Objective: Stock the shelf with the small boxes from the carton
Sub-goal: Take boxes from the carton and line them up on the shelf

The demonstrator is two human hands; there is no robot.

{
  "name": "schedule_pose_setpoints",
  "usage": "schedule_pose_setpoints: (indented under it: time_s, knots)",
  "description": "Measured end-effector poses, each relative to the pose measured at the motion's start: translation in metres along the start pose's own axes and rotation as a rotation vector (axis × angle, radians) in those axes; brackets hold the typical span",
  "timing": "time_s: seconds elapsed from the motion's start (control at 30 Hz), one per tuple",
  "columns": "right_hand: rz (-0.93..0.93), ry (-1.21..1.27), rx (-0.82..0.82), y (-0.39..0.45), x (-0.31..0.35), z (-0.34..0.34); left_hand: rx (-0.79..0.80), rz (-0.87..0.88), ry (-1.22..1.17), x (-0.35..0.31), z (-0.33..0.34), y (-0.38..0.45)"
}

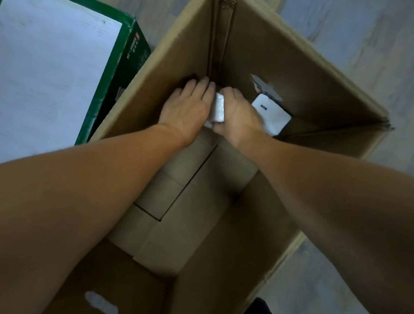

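Cardboard carton [293, 64] — on the floor, open, nearly emptied. Small white box [218, 107] at the far corner of its bottom, gripped by the right hand [240, 117], fingers curled round it. Left hand [187, 104] flat, fingers straight, against the box's other side. Second white box [271, 116] just beside the right hand. Green carton [124, 60] alongside. Advice: squeeze evenly from both sides, lift straight — clear of the walls.
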State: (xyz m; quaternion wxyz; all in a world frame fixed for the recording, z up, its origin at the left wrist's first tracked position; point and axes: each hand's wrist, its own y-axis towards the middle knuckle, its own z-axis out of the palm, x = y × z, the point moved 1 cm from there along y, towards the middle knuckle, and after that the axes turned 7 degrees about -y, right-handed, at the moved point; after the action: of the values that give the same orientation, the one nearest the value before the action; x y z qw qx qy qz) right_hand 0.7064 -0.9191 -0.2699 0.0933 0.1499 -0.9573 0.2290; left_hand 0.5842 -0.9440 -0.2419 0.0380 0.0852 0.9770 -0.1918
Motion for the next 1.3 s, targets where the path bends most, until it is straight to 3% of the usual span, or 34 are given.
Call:
schedule_pose_setpoints:
  time_s: [0.13,0.37,0.6,0.77,0.97,1.3]
  knots:
    - [-0.071,0.09,0.024,-0.046,0.001,-0.044,0.019,0.03,-0.061,0.004,-0.04,-0.027]
    - [-0.122,0.07,0.007,-0.133,0.042,-0.16,0.066,0.108,-0.265,-0.007,-0.169,-0.104]
    - [-0.121,-0.004,-0.003,-0.205,0.108,-0.295,0.047,0.124,-0.194,-0.009,-0.315,-0.174]
    - [-0.128,-0.117,-0.043,-0.259,0.162,-0.393,-0.029,0.085,-0.136,-0.006,-0.414,-0.234]
    - [-0.15,-0.159,-0.125,-0.329,0.233,-0.494,-0.121,0.016,-0.225,-0.001,-0.522,-0.321]
    - [-0.311,-0.189,-0.226,-0.375,0.311,-0.583,-0.267,-0.112,-0.252,0.027,-0.625,-0.414]
